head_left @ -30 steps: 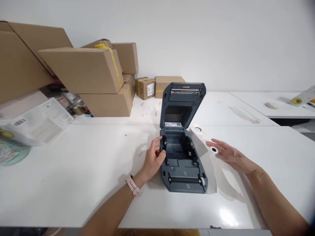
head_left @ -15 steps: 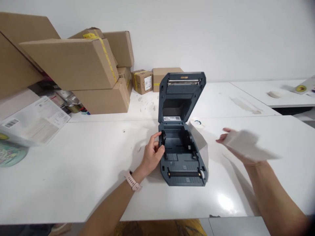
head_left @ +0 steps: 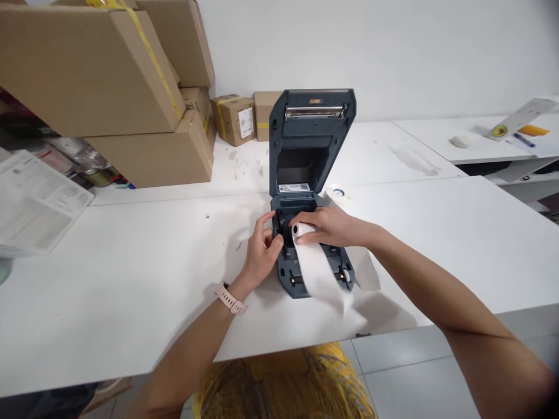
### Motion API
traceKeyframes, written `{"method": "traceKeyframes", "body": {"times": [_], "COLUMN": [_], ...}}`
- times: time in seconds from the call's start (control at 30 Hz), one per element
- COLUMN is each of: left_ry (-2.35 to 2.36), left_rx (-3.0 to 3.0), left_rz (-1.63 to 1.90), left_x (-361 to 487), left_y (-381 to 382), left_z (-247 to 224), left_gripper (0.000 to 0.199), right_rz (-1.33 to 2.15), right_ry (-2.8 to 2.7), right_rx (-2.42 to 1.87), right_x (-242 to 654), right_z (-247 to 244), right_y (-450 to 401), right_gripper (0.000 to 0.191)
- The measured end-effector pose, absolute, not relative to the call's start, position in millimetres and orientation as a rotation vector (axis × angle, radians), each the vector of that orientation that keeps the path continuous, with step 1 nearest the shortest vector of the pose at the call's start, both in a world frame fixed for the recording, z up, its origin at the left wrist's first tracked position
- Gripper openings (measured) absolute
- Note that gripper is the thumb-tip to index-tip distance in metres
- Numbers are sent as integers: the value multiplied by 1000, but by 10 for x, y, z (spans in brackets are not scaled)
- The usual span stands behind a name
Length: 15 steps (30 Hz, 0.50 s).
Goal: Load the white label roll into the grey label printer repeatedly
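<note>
On the desk (head_left: 152,279), an open printer (head_left: 301,201) is set. Its left edge is touched by the half-open left hand (head_left: 261,250), any grip unclear; over its hollow, by the curled right hand (head_left: 329,227), a paper roll (head_left: 303,229) is held.

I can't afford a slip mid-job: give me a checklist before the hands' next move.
1. Dark blue-grey plastic printer, hinged lid raised: ok.
2. Small white paper roll gripped by right hand: ok.
3. Left hand at printer's left side: ok.
4. Roll touching left round black disc: not ok, apart.
5. White paper strip lying flat: not ok, curled past printer's front.
6. Roll's right end unobstructed: cannot tell, hidden by right hand.
</note>
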<state>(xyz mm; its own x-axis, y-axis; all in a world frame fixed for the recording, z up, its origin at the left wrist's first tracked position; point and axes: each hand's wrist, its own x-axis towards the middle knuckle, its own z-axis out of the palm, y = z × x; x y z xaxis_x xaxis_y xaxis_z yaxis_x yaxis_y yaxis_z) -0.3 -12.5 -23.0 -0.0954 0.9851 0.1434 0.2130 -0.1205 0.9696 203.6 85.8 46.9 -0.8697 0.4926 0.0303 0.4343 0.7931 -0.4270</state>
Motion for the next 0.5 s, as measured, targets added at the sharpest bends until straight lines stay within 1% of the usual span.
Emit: {"method": "traceKeyframes", "body": {"times": [0.13, 0.27, 0.33, 0.5], "left_ry": [1367, 1370, 1372, 1372], "left_rx": [1411, 1393, 1392, 1386], "left_rz": [1290, 1291, 1291, 1290], "left_x": [-3, -2, -1, 4], "left_y": [-121, -122, -125, -131], "left_z": [-234, -227, -224, -223], "left_gripper": [56, 56, 56, 55], "right_rz": [343, 156, 157, 353], "right_ry": [-2901, -2970, -2968, -2730], "right_rx": [-688, -583, -589, -665], "right_x": [2050, 2046, 2044, 2126], "right_z": [197, 175, 194, 198], "right_y": [902, 867, 819, 476], "right_gripper": [47, 44, 43, 36]}}
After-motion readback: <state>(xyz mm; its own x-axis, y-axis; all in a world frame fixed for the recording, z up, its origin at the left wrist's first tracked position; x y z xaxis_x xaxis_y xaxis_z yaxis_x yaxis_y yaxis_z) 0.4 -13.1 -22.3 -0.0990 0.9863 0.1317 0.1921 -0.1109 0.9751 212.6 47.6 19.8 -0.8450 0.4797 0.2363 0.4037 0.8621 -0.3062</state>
